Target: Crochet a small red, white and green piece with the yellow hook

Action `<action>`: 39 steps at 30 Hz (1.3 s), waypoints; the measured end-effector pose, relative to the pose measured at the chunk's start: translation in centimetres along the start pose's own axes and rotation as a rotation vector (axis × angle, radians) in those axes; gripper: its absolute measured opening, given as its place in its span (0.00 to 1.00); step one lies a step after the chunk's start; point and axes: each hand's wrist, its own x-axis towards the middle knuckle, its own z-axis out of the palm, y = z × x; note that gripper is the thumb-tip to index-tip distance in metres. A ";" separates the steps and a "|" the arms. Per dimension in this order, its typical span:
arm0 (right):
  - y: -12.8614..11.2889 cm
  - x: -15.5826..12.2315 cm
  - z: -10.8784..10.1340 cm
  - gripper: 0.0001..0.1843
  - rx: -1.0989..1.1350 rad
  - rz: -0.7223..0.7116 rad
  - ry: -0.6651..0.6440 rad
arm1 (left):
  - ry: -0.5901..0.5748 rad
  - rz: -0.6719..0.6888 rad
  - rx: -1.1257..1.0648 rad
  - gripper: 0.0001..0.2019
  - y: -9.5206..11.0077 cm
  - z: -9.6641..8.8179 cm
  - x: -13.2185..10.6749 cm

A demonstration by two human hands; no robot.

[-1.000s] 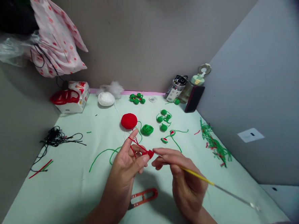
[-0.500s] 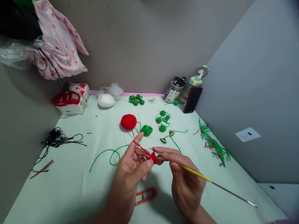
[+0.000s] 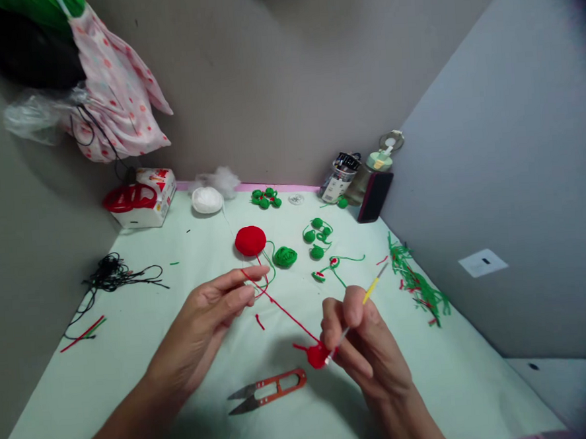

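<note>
My right hand [image 3: 367, 341] grips a crochet hook [image 3: 371, 289], its yellow part sticking up past the fingers. Under these fingers, at the hook's lower end, hangs a small red crocheted piece [image 3: 317, 356] with a short tail. From it a strand of red yarn [image 3: 294, 317] runs taut up to my left hand [image 3: 209, 317]. There it passes over the extended fingers, near the index finger, with the thumb close below; the inner fingers are hidden. Beyond lies the red yarn ball [image 3: 250, 241]. Thread snips [image 3: 280, 383] with orange handles lie between my forearms.
A green yarn ball [image 3: 285, 256] and several small green crocheted pieces [image 3: 316, 234] lie farther back. White yarn [image 3: 207, 200] sits near a box [image 3: 146, 212]. A phone [image 3: 376, 196] leans at the back right. Yarn scraps [image 3: 418, 278] lie right, black cords [image 3: 110, 274] left.
My hands have moved apart. The red piece has left my left fingers and now hangs at my right hand, lower and nearer. The hook has turned, and the snips show fully.
</note>
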 end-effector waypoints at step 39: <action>1.1 -0.2 -0.2 0.10 -0.513 -0.483 0.188 | -0.019 0.206 0.202 0.15 -1.9 3.5 -0.5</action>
